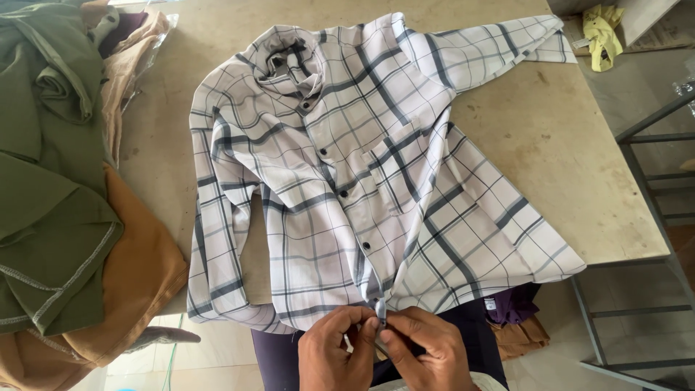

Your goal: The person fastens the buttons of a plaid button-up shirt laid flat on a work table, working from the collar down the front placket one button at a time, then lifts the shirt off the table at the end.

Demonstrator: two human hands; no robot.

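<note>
Left hand: the left hand [334, 352] sits at the near edge of the surface, fingers [346, 322] curled in and pressed together, pinching the bottom hem of the checked shirt [362, 181] beside the button placket.
Right hand: the right hand [427, 355] meets the left at the same spot; thumb and forefinger are closed tight on the hem fabric, and the two hands touch each other there.
What is pinched: only a small fold of cloth at the lowest end of the placket; whether a button lies between the fingertips cannot be told.
Checked shirt: spread front-up on the surface, collar far from the person, hem hanging just over the near edge; one sleeve stretches away to the far right, the other is folded down along the left side.
Shirt fabric: thin woven cloth, pale white-lilac with a grid of dark grey and lighter grey lines; small dark round buttons run down the front; a chest pocket shows right of the placket; soft creases fan out from the hem.
Surface: a flat beige slab [550, 137], matt, mottled with faint stains.
Olive garment: a pile of olive green cloth [51, 181] with pale stitched edges lies at the left, on top of tan-orange cloth [141, 279].
Yellow rag: a crumpled yellow piece [602, 32] rests at the far right corner.
Metal frame: a grey frame [644, 181] stands right of the surface.
</note>
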